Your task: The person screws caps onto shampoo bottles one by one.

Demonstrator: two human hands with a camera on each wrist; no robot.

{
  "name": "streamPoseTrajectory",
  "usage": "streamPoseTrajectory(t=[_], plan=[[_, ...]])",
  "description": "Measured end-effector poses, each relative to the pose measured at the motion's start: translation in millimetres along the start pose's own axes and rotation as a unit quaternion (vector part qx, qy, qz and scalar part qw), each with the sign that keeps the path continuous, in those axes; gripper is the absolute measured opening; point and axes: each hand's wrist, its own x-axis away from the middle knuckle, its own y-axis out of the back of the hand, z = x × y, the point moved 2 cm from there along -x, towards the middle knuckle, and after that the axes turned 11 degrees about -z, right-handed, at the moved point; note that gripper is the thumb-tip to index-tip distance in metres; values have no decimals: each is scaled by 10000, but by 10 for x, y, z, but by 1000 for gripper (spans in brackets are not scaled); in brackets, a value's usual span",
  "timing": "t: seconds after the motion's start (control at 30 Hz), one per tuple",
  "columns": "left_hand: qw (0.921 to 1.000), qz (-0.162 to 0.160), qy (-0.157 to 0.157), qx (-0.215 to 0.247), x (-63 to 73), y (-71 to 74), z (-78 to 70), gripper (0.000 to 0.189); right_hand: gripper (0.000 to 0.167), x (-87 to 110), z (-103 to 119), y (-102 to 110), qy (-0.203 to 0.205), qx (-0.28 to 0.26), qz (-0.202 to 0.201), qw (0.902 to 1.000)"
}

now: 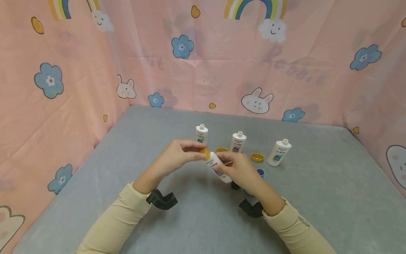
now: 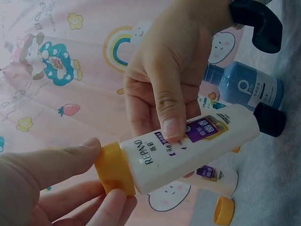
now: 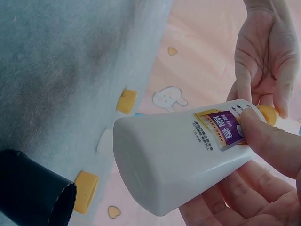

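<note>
My right hand (image 1: 241, 170) grips a white bottle (image 2: 188, 146) with a purple label, thumb on its front and fingers behind. The bottle is tilted, its base toward the lower right in the head view. At its upper end sits a yellow cap (image 2: 115, 168), which my left hand (image 1: 176, 158) pinches between thumb and fingers. In the left wrist view the cap meets the bottle's shoulder; whether it is screwed tight cannot be seen. The bottle's broad base faces the right wrist camera.
Three uncapped white bottles stand behind my hands: left (image 1: 202, 133), middle (image 1: 238, 141) and right (image 1: 279, 152). Yellow caps lie among them, one (image 1: 257, 157) beside the right bottle. A blue bottle (image 2: 247, 84) and a black cap (image 2: 269, 119) are near my right hand. Pink printed cloth (image 1: 209, 81) surrounds the grey table (image 1: 196, 218).
</note>
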Motion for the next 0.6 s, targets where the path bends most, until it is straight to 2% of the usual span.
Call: streamPoseTrajectory(t=[0.27, 0.5, 0.6], plan=[[9998, 198, 30, 50, 11, 3, -8, 43, 31, 12, 11, 7, -97, 38, 30, 9999], [9996, -250, 75, 54, -16, 19, 10, 40, 32, 15, 24, 13, -32, -63, 5, 10000], [9994, -324, 109, -68, -16, 11, 16, 40, 33, 13, 30, 8, -12, -86, -7, 10000]])
